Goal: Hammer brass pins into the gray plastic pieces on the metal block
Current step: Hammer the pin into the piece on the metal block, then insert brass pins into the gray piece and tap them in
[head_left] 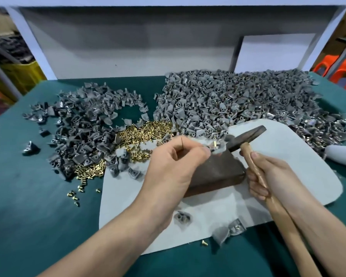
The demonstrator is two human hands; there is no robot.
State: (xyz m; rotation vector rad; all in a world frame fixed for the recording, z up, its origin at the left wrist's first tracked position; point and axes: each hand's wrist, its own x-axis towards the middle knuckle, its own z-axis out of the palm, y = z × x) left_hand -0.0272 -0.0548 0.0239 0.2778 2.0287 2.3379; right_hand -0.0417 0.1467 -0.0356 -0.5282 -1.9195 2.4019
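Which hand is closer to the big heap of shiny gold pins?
Left. The left hand sits just beside the heap of small brass pins, pinching a gray plastic piece. The right hand grips the wooden hammer handle beyond the dark metal block, farther away.

I see a teal-green counter (38,196) under a pale gray mat (308,156). Near centre, the metal block (214,172) is dark brown. The hammer head (248,134) is dark and the hammer handle (282,218) is tan wood. Shiny golden brass pins (146,128) lie close by at 10 o'clock. Gray plastic pieces (238,96) are heaped at 1 o'clock, with a darker gray heap (78,120) at 9. The back panel (128,47) is white. Orange stools (344,70) stand far off at 2 o'clock, and a yellow crate (22,74) at 10.
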